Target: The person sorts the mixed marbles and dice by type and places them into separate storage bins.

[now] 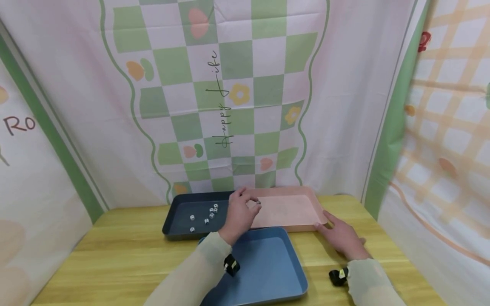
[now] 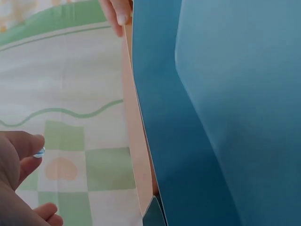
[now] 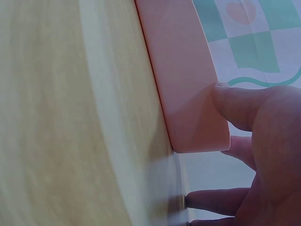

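Note:
My left hand (image 1: 252, 205) hovers where the dark tray (image 1: 180, 227) meets the pink tray (image 1: 291, 208) and pinches a small white die (image 1: 258, 204) between thumb and fingertips. In the left wrist view the die (image 2: 39, 152) glints at the tips of the left hand (image 2: 28, 155). Several more white dice (image 1: 208, 214) lie in the dark tray. My right hand (image 1: 324, 221) lies flat on the table with straight fingers, touching the pink tray's near right corner. The right wrist view shows the thumb of the right hand (image 3: 240, 146) against that corner of the pink tray (image 3: 183, 84).
A blue tray (image 1: 268, 267) sits nearest me under my left forearm, also filling the left wrist view as the blue tray (image 2: 225, 117). The yellow wooden table (image 1: 126, 255) is walled by patterned cloth backdrops (image 1: 237, 85) behind and on both sides.

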### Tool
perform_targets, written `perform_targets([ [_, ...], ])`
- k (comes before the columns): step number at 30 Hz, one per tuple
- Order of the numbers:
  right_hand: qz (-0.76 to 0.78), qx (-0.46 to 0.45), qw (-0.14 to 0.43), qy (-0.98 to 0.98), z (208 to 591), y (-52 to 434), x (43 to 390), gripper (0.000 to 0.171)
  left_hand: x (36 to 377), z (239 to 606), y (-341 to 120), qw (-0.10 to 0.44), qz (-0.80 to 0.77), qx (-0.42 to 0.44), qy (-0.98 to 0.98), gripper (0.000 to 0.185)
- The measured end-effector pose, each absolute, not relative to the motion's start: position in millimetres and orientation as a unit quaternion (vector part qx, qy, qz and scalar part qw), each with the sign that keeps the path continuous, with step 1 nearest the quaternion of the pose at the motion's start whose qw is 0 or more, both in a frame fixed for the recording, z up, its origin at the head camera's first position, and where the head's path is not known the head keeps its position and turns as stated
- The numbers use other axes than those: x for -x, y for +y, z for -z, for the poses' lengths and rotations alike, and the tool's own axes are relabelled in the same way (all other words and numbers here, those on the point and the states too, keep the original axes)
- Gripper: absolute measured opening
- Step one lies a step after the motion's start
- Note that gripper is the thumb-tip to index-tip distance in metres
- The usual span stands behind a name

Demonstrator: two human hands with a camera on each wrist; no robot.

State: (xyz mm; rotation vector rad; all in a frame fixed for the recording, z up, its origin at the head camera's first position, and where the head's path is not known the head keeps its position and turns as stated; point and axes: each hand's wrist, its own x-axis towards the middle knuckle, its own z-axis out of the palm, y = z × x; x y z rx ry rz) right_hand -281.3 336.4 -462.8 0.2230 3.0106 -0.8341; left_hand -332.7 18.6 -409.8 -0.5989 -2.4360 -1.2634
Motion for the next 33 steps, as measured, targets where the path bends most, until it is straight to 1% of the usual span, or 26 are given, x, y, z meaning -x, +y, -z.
perform_targets([
  [4,0.266,-0.071,0.005,0.961,464,337,281,0.089,339,412,18,0.168,0.434,0.203,-0.862,0.005],
  [7,0.266,-0.071,0.006,0.961,464,336,281,0.09,347,411,17,0.154,0.42,0.2,-0.871,0.009],
  [11,0.265,-0.071,0.006,0.962,464,337,280,0.089,360,406,14,0.141,0.374,0.216,-0.891,0.01],
  [14,0.266,-0.071,0.006,0.961,464,337,280,0.088,370,403,12,0.144,0.33,0.236,-0.902,0.011],
  [18,0.267,-0.072,0.007,0.961,464,337,279,0.088,378,402,11,0.123,0.312,0.236,-0.912,0.014],
  [21,0.268,-0.074,0.008,0.961,463,337,280,0.089,381,403,12,0.103,0.316,0.221,-0.917,0.015],
  [24,0.269,-0.075,0.008,0.96,463,337,281,0.089,382,404,14,0.097,0.311,0.214,-0.921,0.015],
  [28,0.27,-0.075,0.009,0.96,463,337,282,0.09,382,402,17,0.111,0.299,0.199,-0.927,0.022],
  [33,0.271,-0.075,0.011,0.96,462,337,282,0.09,381,398,19,0.141,0.333,0.135,-0.923,0.034],
])
